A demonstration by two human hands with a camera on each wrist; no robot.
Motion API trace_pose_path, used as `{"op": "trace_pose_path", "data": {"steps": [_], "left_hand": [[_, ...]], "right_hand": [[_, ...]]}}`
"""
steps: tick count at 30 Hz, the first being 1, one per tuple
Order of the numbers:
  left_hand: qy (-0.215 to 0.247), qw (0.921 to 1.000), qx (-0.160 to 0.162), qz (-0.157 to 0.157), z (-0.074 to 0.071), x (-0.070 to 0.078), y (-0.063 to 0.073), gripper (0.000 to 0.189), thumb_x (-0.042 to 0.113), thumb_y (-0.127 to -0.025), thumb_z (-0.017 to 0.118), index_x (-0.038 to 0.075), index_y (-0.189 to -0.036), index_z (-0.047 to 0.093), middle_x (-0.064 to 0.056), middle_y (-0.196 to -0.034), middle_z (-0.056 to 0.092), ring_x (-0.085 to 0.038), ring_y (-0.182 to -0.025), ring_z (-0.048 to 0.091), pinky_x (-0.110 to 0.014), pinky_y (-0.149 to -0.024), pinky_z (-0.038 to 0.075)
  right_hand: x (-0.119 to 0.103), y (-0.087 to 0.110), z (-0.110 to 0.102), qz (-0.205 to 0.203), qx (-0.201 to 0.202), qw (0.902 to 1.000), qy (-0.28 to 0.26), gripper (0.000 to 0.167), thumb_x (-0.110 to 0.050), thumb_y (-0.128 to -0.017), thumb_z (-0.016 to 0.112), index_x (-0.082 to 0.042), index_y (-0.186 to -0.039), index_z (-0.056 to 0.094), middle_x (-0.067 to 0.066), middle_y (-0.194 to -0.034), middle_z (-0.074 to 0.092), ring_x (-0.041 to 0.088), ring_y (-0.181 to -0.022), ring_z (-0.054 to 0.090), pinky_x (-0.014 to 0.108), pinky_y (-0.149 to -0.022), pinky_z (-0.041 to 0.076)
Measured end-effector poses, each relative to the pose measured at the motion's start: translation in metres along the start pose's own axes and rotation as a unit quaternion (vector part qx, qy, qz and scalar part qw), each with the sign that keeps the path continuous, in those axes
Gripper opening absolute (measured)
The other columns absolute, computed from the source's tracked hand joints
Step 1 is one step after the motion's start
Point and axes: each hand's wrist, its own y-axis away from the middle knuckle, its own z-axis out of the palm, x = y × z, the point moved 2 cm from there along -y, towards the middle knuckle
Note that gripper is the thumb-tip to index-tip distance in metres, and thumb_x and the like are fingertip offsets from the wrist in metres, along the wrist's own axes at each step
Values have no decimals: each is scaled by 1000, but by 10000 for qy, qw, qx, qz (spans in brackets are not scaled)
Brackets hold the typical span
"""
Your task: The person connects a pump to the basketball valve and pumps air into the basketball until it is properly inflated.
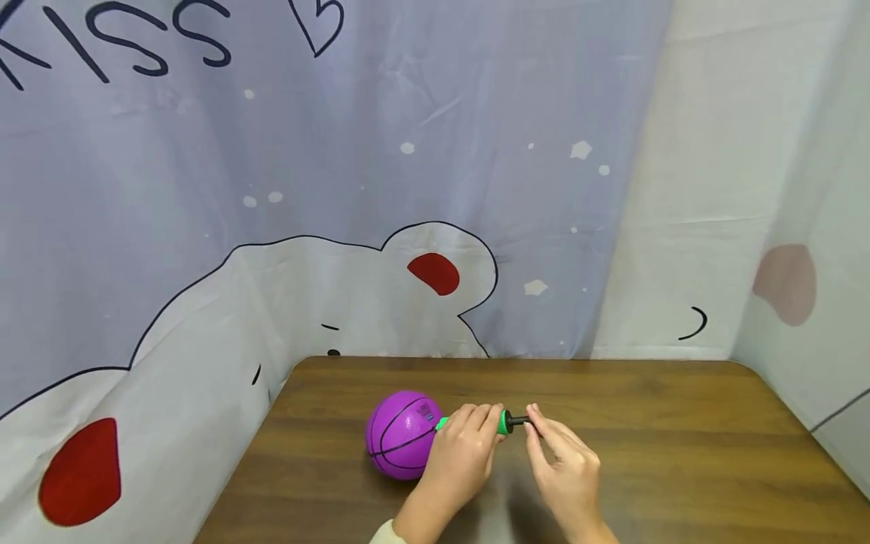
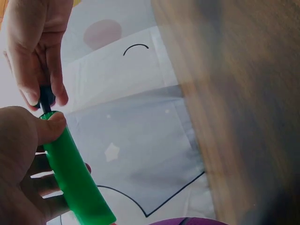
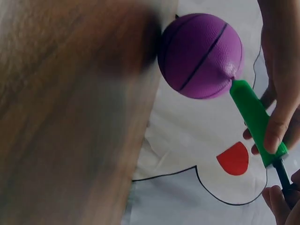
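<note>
A purple ball (image 1: 402, 438) with black lines rests on the wooden table. Against its right side is the tip of a green hand pump (image 3: 255, 119), which lies roughly level in the head view. My left hand (image 1: 461, 452) grips the green barrel, thumb along it and fingers behind. To the right, my right hand (image 1: 564, 461) pinches the end of the pump's black rod (image 1: 520, 420) between thumb and fingers. Part of the rod shows between the barrel and those fingertips. In the right wrist view the tip meets the ball (image 3: 201, 56) at its lower right.
The brown wooden table (image 1: 680, 438) extends to both sides of the hands. Behind it hangs a grey-blue and white curtain (image 1: 544, 227) printed with a bear outline, red patches and stars. A pale cloth (image 1: 822, 227) continues down the right side.
</note>
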Motion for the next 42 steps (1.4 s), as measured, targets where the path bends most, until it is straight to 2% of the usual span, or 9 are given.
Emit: {"op": "trace_pose_path", "data": {"steps": [2,7,11,15,18,22,30,37,42], "left_hand": [[45,10000,-50,7,0,1,0,41,24,-81,83,7,-116,71,-4,-105,73,-17,-91,68,-29,-84,59],[268,9995,-185,-49,0,0,0,41,25,-82,83,11,-118,69,1,-106,72,-14,-93,68,-27,-81,60],[371,9986,-331,-170,-3,-3,0,39,26,-86,80,13,-121,67,2,-107,72,-13,-95,67,-26,-83,59],[445,9976,-436,-297,-6,-7,-1,38,26,-89,76,12,-123,66,1,-109,71,-13,-98,66,-25,-85,58],[488,9971,-454,-365,-7,-9,-1,37,25,-90,75,11,-124,66,0,-110,71,-14,-99,66,-25,-85,58],[501,9974,-379,-354,-7,-9,0,37,24,-89,77,10,-122,66,-1,-109,71,-15,-98,67,-26,-84,59],[208,9995,-162,-178,-6,-3,1,40,23,-85,80,7,-119,68,-3,-108,72,-16,-96,67,-28,-83,60],[110,9999,8,-123,-3,1,-1,42,23,-80,84,6,-116,70,-3,-104,72,-16,-91,67,-28,-81,60],[93,9999,-21,-93,-3,6,-1,41,23,-81,84,6,-116,70,-3,-104,73,-15,-90,67,-27,-78,60]], "right_hand": [[0,1,0,8,-60,10000,-37,19,-6,-89,70,5,-103,77,15,-94,77,30,-81,76,10,-84,53],[3,-5,-11,-41,-75,10000,-35,21,-1,-82,71,4,-101,78,16,-93,77,26,-82,76,10,-86,52],[7,-16,-24,-136,111,9998,136,20,-4,-82,70,4,-98,78,17,-93,77,22,-84,76,9,-89,51],[10,-28,-39,-162,376,9990,199,18,-1,-81,70,5,-96,79,20,-91,76,10,-91,74,8,-89,50],[12,-37,-48,-114,528,9984,173,17,2,-81,71,6,-95,78,21,-91,76,1,-99,71,7,-89,50],[11,-42,-53,-38,595,9982,118,17,5,-80,71,7,-95,78,23,-92,75,-2,-103,68,8,-90,50],[2,-30,-37,108,365,9993,-10,24,11,-74,73,6,-97,78,21,-94,76,7,-99,73,10,-89,51],[-4,-16,-15,50,-7,10000,26,26,9,-74,74,6,-100,77,18,-96,76,28,-85,76,11,-85,52],[-5,-8,-6,36,-203,9997,-94,25,7,-78,73,5,-103,77,16,-97,77,32,-84,76,12,-85,54]]}}
